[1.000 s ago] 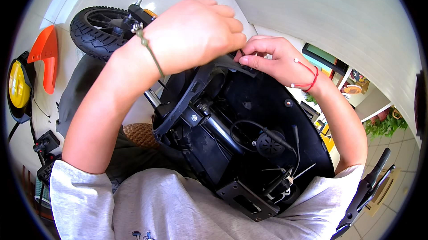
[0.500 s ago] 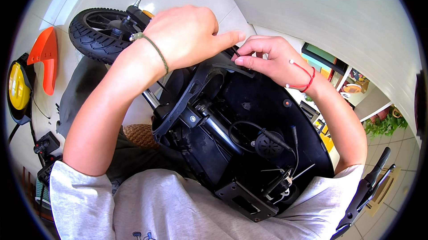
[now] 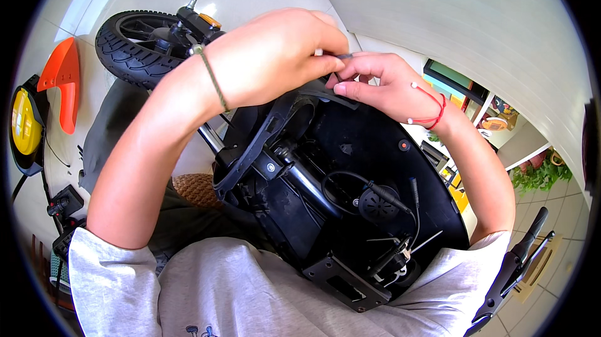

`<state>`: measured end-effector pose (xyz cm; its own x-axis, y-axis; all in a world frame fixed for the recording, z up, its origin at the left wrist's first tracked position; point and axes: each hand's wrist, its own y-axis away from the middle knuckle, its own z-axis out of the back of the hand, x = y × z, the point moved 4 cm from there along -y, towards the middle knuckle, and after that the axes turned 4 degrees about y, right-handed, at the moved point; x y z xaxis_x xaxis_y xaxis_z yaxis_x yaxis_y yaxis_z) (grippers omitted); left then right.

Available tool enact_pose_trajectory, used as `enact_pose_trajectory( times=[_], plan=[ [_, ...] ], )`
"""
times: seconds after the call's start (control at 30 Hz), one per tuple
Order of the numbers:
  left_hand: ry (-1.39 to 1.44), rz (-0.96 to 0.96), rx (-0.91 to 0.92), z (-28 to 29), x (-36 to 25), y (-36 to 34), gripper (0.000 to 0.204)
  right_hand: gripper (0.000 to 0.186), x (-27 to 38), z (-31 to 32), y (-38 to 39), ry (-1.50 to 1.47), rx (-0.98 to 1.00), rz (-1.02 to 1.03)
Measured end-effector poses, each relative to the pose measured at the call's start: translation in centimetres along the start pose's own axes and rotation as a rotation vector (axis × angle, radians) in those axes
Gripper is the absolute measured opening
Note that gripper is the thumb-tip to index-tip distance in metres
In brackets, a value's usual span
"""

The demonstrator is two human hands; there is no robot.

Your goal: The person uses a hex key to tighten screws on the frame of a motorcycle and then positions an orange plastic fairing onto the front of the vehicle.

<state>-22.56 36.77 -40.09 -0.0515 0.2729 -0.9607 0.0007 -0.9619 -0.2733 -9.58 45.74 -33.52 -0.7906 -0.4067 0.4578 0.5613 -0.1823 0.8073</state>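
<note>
I've got my left grip [image 3: 269, 49] pinching a small dark strip [image 3: 345, 56] and my right grip [image 3: 375, 80] closed on a thin black strand [image 3: 339, 76], both at the black shell's [image 3: 375, 130] far edge. Shell's open, one cable plug [image 3: 414, 187] looks unconnected, orange part [image 3: 62, 77] lies off on the floor. Can't tell if the strand's fastened.

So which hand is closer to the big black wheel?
Left. The left hand is right of the wheel; the right hand is farther right, beyond the left.
</note>
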Motion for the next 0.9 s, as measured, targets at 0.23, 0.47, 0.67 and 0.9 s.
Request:
enact_pose_trajectory(
  times=[0.23, 0.47, 0.67, 0.9],
  plan=[
    [-0.495, -0.416, -0.07, 0.7, -1.5, 0.4, 0.013, 0.021, 0.4, 0.2, 0.2, -0.135, 0.072, -0.045],
    [0.158, 0.539, 0.075, 0.8, -0.1, 0.1, 0.045, 0.022, -0.1, 0.6, 0.0, -0.075, 0.013, -0.053],
    [0.376, 0.561, 0.192, -0.3, 0.5, 0.4, 0.044, 0.021, 0.0, 0.3, -0.1, -0.042, 0.022, -0.037],
    [0.212, 0.322, 0.205, 0.4, 0.6, 0.5, 0.015, 0.02, 0.6, 0.4, -0.1, -0.013, 0.025, -0.052]
  ],
)
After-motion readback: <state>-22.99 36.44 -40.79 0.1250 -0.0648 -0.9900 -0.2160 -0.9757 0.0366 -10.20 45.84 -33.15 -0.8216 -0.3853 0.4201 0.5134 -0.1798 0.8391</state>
